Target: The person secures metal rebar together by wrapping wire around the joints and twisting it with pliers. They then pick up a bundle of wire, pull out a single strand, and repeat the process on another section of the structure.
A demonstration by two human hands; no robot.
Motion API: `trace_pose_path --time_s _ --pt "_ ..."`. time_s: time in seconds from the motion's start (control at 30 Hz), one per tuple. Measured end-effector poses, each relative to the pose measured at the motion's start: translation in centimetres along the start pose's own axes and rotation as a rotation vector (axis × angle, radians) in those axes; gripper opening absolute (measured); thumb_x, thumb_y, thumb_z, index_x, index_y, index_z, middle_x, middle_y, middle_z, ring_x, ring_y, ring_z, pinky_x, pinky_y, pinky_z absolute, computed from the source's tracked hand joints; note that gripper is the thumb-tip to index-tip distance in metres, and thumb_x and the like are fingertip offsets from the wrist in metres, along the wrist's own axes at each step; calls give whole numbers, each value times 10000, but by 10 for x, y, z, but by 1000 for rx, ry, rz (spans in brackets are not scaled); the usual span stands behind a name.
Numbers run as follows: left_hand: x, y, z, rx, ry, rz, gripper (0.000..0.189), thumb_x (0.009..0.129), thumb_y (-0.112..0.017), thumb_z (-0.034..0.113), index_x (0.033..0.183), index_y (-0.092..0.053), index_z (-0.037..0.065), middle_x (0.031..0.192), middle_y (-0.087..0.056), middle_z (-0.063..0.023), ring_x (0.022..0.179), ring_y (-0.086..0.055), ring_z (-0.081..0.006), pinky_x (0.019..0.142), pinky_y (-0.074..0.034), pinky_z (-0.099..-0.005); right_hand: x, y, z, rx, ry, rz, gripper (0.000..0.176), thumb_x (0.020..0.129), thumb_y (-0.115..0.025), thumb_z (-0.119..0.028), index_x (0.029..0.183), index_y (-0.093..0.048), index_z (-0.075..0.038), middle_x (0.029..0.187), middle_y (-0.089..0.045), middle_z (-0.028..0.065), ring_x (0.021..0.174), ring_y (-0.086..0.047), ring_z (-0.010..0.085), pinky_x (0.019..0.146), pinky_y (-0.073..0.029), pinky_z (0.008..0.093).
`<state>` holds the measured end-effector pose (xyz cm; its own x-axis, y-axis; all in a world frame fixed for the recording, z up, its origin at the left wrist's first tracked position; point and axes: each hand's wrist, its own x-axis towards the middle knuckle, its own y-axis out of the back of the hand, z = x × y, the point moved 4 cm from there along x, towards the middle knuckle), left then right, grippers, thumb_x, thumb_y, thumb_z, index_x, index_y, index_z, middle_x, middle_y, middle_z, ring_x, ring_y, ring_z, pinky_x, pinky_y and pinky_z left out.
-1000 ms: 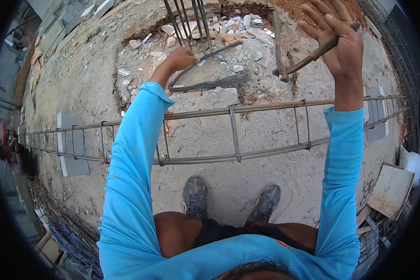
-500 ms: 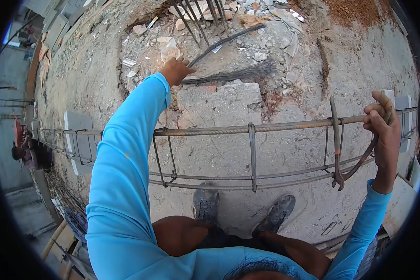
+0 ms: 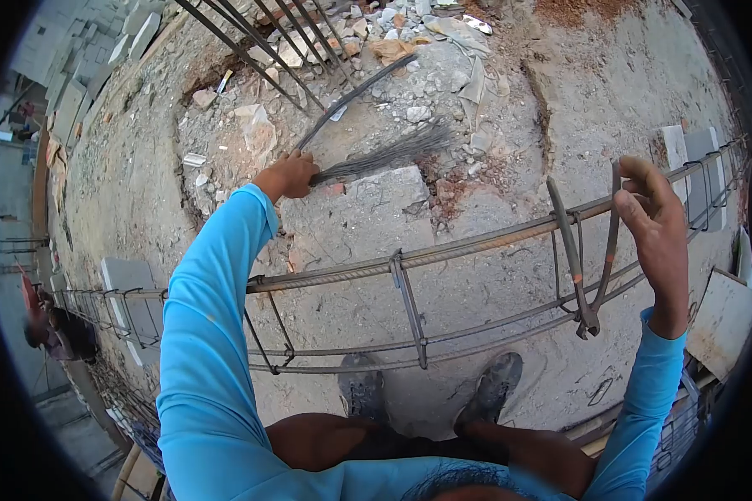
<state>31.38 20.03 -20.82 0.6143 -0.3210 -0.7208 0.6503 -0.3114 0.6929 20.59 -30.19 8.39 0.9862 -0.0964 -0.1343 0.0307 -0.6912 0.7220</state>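
My left hand (image 3: 288, 174) reaches out over the ground with its fingers curled on the near end of a bundle of thin tie wire (image 3: 384, 154). A second dark strand of the wire (image 3: 355, 96) runs up from the same hand. On the right, my right hand (image 3: 653, 209) grips one handle of a pair of pincers (image 3: 587, 317). Their handles are spread apart and the jaws point down, in front of a rebar cage (image 3: 405, 305). This long cage of bars and stirrups crosses between me and the wire.
Upright rebars (image 3: 267, 50) stand beyond my left hand, amid broken concrete and rubble (image 3: 418, 113). Light blocks (image 3: 128, 292) are at the cage's left part, with more blocks (image 3: 700, 167) at the right. Another person (image 3: 58, 330) is at the far left. My shoes (image 3: 493, 388) are below the cage.
The view has shifted and tilted. My left hand has closed onto the wire end. The pincers have turned more upright in my right hand, with both handles now showing clearly.
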Motion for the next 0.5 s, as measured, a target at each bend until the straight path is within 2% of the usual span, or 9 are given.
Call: trace_pose_path --time_s 0.03,0.07,0.13,0.17,0.2,0.33,0.4,0.47,0.5 --pt "-12 5 1 22 -95 143 400 789 -628 155 1182 -657 89 1260 -585 -182 1215 -532 -361 1005 -450 -497 -3 1 -3 -9 41 25 473 928 -690 -319 1284 -607 -19 1180 -646 127 1065 -592 231 931 -481 370" --pt "-16 11 -3 31 -97 150 400 789 -628 155 1182 -657 89 1260 -585 -182 1215 -532 -361 1005 -450 -497 -6 3 -3 -6 42 36 473 928 -690 -319 1284 -607 -19 1180 -646 127 1065 -592 231 931 -481 370" --pt "-43 31 -6 -169 -20 40 333 779 -612 174 1088 -635 51 1024 -682 -171 1012 -648 -343 829 -496 -494 -11 7 -9 -37 118 13 437 925 -687 -285 1262 -614 -16 1134 -660 115 1035 -602 216 931 -476 373" --pt "-57 40 -14 -163 -113 222 224 762 -576 149 933 -622 12 743 -665 -157 706 -672 -319 673 -508 -444 -13 9 -12 -32 126 18 437 925 -687 -285 1262 -614 -16 1134 -660 115 1035 -602 216 931 -476 373" --pt "-76 57 -13 -155 -105 231 224 762 -576 149 933 -622 12 743 -665 -157 706 -672 -319 673 -508 -444 -16 11 -15 -27 131 25 420 922 -686 -269 1247 -617 -12 1114 -663 112 1024 -602 208 929 -475 370" --pt "-176 139 -21 -813 145 287 89 759 -547 113 704 -541 44 527 -516 -62 408 -489 -155 406 -397 -340 -30 20 -34 19 195 36 372 914 -682 -225 1202 -623 3 1075 -670 116 985 -607 205 916 -475 352" --pt "-233 171 -16 -967 165 329 127 798 -551 112 713 -554 18 497 -436 -19 363 -363 -116 371 -316 -325 -40 25 -43 51 248 47 359 910 -683 -209 1187 -624 12 1069 -668 118 970 -610 205 903 -478 350" --pt "-293 196 -1 -1157 201 317 130 815 -562 96 722 -559 5 480 -410 0 341 -312 -102 360 -289 -308 -46 33 -60 107 355 83 346 906 -683 -192 1172 -624 21 1063 -667 121 954 -612 205 890 -480 347" --pt "-320 203 5 -1199 246 347 108 832 -539 90 781 -566 -1 474 -407 -2 326 -313 -99 355 -281 -303 -51 36 -65 116 371 81 337 901 -683 -179 1159 -624 29 1053 -666 123 942 -614 205 879 -483 348"
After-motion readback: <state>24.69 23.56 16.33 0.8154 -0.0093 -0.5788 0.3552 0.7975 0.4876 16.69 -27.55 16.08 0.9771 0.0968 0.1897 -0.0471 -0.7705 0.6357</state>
